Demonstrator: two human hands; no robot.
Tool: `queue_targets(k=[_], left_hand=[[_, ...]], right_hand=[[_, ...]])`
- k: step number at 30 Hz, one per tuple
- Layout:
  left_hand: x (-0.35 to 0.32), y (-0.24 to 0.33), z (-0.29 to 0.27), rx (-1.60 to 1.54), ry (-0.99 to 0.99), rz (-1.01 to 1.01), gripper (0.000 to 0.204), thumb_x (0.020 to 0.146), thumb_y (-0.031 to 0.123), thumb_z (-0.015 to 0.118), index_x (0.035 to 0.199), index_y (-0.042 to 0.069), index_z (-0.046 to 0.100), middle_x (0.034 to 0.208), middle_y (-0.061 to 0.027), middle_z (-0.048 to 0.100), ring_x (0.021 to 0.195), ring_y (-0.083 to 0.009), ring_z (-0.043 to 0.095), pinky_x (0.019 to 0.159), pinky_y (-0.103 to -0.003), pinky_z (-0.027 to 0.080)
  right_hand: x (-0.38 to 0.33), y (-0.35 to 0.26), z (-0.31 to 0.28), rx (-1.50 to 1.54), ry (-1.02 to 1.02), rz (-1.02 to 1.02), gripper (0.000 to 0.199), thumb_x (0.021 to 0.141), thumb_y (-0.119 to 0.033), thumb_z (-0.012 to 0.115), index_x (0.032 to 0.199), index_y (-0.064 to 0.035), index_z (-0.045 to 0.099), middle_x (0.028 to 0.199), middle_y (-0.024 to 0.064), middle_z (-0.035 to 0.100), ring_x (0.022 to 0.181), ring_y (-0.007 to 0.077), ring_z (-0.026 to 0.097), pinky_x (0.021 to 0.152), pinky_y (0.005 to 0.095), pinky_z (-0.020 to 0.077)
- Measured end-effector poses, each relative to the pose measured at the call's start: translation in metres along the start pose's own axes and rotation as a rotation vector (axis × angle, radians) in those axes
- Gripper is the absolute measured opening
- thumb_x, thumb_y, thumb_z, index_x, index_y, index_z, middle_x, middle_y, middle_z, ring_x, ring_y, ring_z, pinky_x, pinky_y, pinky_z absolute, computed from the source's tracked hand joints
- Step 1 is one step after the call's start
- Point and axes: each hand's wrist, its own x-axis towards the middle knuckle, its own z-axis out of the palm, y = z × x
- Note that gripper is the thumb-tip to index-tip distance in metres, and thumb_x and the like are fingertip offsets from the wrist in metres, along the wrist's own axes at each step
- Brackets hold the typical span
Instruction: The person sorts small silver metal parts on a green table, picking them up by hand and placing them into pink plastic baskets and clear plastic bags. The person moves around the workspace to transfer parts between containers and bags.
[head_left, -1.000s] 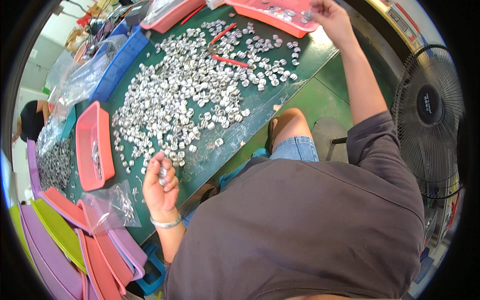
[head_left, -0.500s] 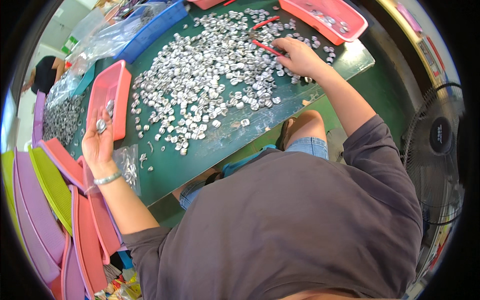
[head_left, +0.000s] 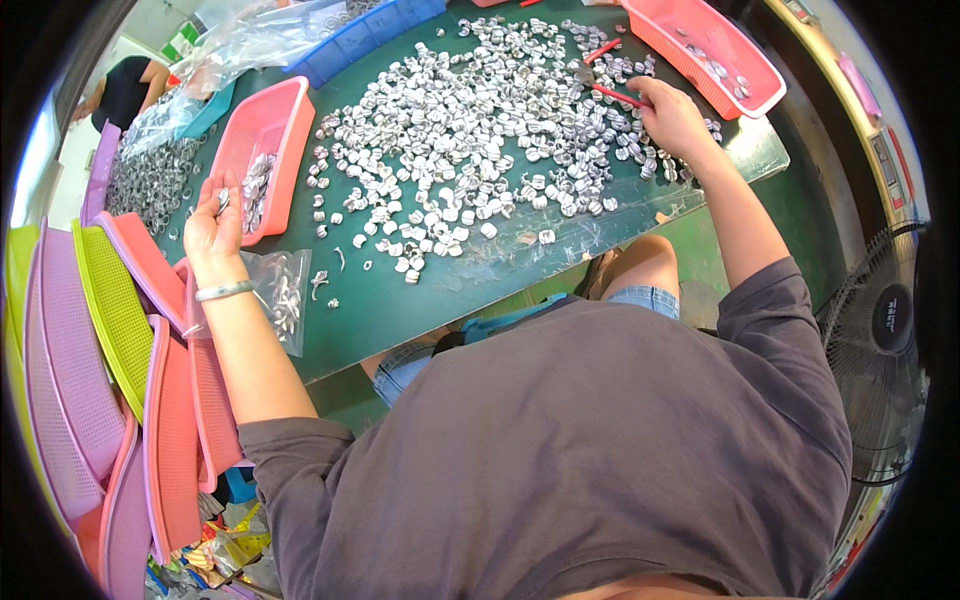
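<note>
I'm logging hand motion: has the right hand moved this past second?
Yes: judged by the upper-right pink basket, the right hand went left and nearer, from that basket's right end to the red-handled tool.

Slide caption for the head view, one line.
Left hand by a pink tray, right hand at a red-handled tool, small silvery pieces spread across the green table.

The left hand (head_left: 213, 225) is cupped palm up, the right hand (head_left: 673, 120) palm down.
</note>
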Motion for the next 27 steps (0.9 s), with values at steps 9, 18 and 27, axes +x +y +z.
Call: queue_targets(k=[9, 18, 27], left_hand=[[0.029, 0.001, -0.011, 0.183, 0.141, -0.056, 0.033, 0.085, -0.002, 0.036, 0.117, -0.001, 0.034, 0.101, -0.0150, 0.041, 0.083, -0.0229, 0.045, 0.079, -0.038, 0.041], [0.012, -0.011, 0.008, 0.444, 0.153, -0.139, 0.048, 0.085, 0.011, 0.041, 0.129, 0.002, 0.023, 0.134, -0.0137, 0.023, 0.118, -0.0247, 0.030, 0.098, -0.042, 0.024], [-0.071, -0.125, 0.053, 1.565, -0.861, 0.487, 0.050, 0.077, 0.018, 0.058, 0.121, 0.004, 0.040, 0.121, -0.0151, 0.044, 0.112, -0.0283, 0.042, 0.095, -0.037, 0.030]], right_hand=[[-0.013, 0.013, -0.004, -0.194, -0.091, -0.027, 0.019, 0.071, -0.007, 0.046, 0.088, -0.0029, 0.052, 0.089, 0.0161, 0.054, 0.086, 0.0304, 0.054, 0.074, 0.0392, 0.0428], [-0.003, -0.010, -0.023, -0.221, 0.057, -0.112, 0.017, 0.080, -0.022, 0.050, 0.075, -0.0056, 0.050, 0.066, 0.0119, 0.054, 0.067, 0.0302, 0.055, 0.059, 0.0396, 0.0425], [-0.050, -0.049, -0.060, -0.165, -0.262, -0.341, 0.004, 0.067, -0.010, 0.055, 0.070, -0.0090, 0.053, 0.065, 0.0060, 0.055, 0.065, 0.0246, 0.057, 0.056, 0.0355, 0.0434]])
